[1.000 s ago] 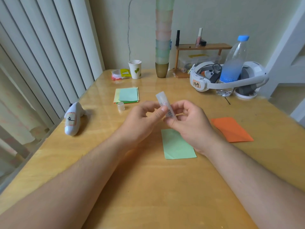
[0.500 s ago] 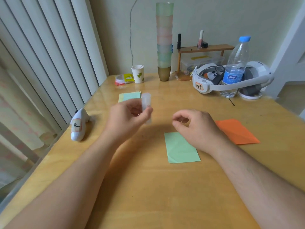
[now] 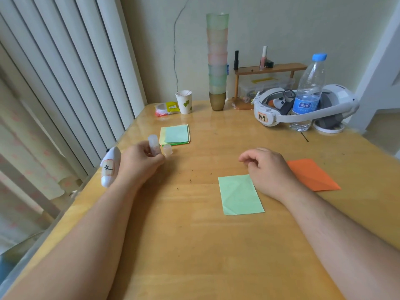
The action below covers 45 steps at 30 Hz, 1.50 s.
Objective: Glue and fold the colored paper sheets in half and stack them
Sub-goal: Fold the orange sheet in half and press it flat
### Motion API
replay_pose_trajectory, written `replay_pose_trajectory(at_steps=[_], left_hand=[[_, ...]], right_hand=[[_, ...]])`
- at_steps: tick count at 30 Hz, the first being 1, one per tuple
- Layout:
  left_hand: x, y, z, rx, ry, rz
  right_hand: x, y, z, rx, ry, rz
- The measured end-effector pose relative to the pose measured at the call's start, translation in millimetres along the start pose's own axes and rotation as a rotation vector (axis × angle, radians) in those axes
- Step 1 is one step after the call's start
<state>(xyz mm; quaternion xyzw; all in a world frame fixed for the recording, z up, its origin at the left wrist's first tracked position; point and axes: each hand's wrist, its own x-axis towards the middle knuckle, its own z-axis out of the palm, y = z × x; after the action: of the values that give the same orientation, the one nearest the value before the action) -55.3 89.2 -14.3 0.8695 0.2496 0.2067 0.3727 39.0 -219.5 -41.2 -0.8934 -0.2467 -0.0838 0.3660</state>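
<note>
Glossy yellow wooden table (image 3: 194, 245): carries all task materials. Folded orange paper rectangle (image 3: 311, 175): flat at right, partly under the right wrist side. Folded light-green paper rectangle (image 3: 240, 194): flat at centre, creased, just below the right hand. Small stack of unfolded green and yellow paper squares (image 3: 175, 135): far left-centre, untouched.

Left hand (image 3: 138, 163): fingers curled round the translucent plastic glue stick tube (image 3: 153, 144), held upright beside the stack. Moved left since one second ago, when both hands met on the tube over the green sheet. Right hand (image 3: 268, 167): now off the tube, fingers loosely curled, holding nothing, hovering at the green sheet's upper right corner. Hands well apart.

Small clear plastic cap (image 3: 167, 150): standing on the table, just beside the left fingers. Possibly touching them; contact not resolvable.

Judgement: gluing of the green sheet looks finished; tube heading to its cap. Probable next: recap, move green sheet onto the orange one.
</note>
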Motion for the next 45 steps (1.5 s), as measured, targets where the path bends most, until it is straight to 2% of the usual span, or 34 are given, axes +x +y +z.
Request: replay_pose_trajectory(at_steps=[5,8,10,12,13,14,18,21,24,26,34,37,39,43,45], left_hand=[[1.7,-2.7,0.7,0.074,-0.017,0.016],[0.7,1.3,1.2,-0.036,-0.050,0.001],[-3.8,8.5,3.4,-0.120,0.167,0.084],[-15.8,21.6,8.0,-0.117,0.416,0.272],[-23.2,29.6,13.4,-0.126,0.455,0.372],[-32.5,39.6,20.6,-0.131,0.429,0.475],[-60.0,63.8,57.2,-0.061,0.100,0.785],[-64.1,65.2,70.5,0.000,-0.019,0.819],[-63.4,61.1,72.6,0.014,-0.079,0.803],[-63.9,60.9,72.0,-0.003,-0.093,0.787],[-66.8,63.7,70.9,-0.010,-0.138,0.772],[-65.7,62.6,70.1,-0.014,-0.141,0.757],[-63.9,62.0,70.8,-0.012,-0.141,0.738],[-63.3,64.9,71.9,-0.041,-0.145,0.698],[-63.0,67.1,70.9,-0.082,-0.227,0.616]], right_hand=[[-0.6,0.0,0.1,-0.012,-0.001,0.001],[-0.1,-0.2,0.6,-0.014,-0.005,0.000],[0.7,0.4,0.0,-0.020,-0.009,0.005],[1.1,0.3,-0.4,-0.022,-0.017,0.014],[0.6,-0.6,-0.9,-0.027,-0.027,0.015],[0.4,-2.2,-1.6,-0.030,-0.039,0.009],[1.8,-6.5,-25.9,-0.005,0.006,0.008],[7.0,14.5,-65.5,-0.102,0.088,0.136],[5.2,47.6,-89.3,-0.257,-0.061,0.400],[4.4,55.8,-89.7,-0.265,-0.107,0.461],[4.6,47.9,-86.3,-0.192,-0.063,0.454],[4.4,44.0,-86.2,-0.033,-0.056,0.424],[4.4,33.7,-85.3,0.137,0.016,0.365],[7.2,4.6,-81.3,0.403,0.317,0.155],[6.1,-10.4,-72.5,0.475,0.392,0.054]])
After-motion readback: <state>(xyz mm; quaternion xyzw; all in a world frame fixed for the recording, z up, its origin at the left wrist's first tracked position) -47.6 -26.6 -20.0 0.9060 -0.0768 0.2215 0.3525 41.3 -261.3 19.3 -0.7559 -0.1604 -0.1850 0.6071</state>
